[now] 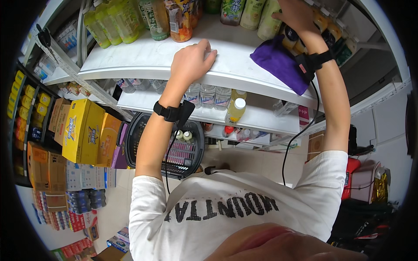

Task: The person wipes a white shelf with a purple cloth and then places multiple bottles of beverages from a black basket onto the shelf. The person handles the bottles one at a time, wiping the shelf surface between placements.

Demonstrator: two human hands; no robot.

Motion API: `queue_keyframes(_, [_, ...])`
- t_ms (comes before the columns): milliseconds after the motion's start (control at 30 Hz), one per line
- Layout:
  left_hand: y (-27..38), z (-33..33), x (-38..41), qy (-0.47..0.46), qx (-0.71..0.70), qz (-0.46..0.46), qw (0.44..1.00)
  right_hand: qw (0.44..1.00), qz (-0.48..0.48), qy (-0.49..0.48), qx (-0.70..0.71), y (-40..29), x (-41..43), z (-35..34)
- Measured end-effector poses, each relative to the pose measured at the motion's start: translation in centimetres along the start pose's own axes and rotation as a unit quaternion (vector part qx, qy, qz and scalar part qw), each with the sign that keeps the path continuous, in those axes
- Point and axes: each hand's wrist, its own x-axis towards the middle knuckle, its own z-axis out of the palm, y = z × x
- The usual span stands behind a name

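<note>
My left hand (192, 61) rests on the front of the white shelf (232, 58), fingers curled, thumb apart, nothing visible in it. Behind it stand a bottle with an orange label (179, 23) and a tea bottle (155, 19). My right hand (297, 16) reaches to the back right of the shelf. Its thumb is beside a pale green bottle (269, 23); its fingertips are cut off by the picture's top edge, so its grip is hidden. Below my right wrist, a purple cloth (277, 63) lies over the shelf's front edge. Dark-labelled bottles (329, 34) stand right of that hand.
Yellow-green bottles (122, 23) stand at the shelf's left. A lower shelf holds water bottles (207, 96) and a white-capped yellow drink bottle (235, 111). A black basket (130, 143) with bottles sits below my left forearm, next to stacked cartons (80, 130). Cables hang from both wrist straps.
</note>
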Motion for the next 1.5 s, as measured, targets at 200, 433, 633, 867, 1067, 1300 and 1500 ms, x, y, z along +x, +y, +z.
queue_keyframes(200, [0.3, -0.2, 0.0, 0.002, -0.002, 0.005, 1.0, 0.994, 0.007, 0.087, -0.065, -1.7, -0.8, -0.5])
queue_keyframes(433, [0.2, 0.0, 0.1, 0.005, -0.005, 0.008, 1.0, 0.996, 0.064, 0.049, -0.029, -1.6, 0.2, 2.1])
queue_keyframes(633, [0.0, 0.1, 0.0, 0.008, 0.0, 0.007, 1.0, 0.992, 0.113, 0.005, 0.056, -1.3, 0.9, 2.7])
queue_keyframes(867, [0.2, 0.4, 0.3, -0.006, 0.001, -0.001, 1.0, 0.991, 0.017, 0.128, -0.028, 1.8, 0.5, 5.8])
queue_keyframes(1067, [0.1, 0.1, 0.1, 0.0, -0.008, -0.014, 1.0, 0.998, -0.002, 0.053, 0.037, 2.0, -3.4, 0.2])
queue_keyframes(1300, [0.2, 0.2, 0.0, 0.018, -0.023, 0.003, 1.0, 0.965, -0.087, -0.19, 0.158, 2.0, -15.9, 1.3])
queue_keyframes(1500, [1.2, -0.3, 0.0, 0.0, -0.033, 0.008, 0.999, 0.977, -0.136, -0.067, 0.147, 2.1, -21.8, 1.6])
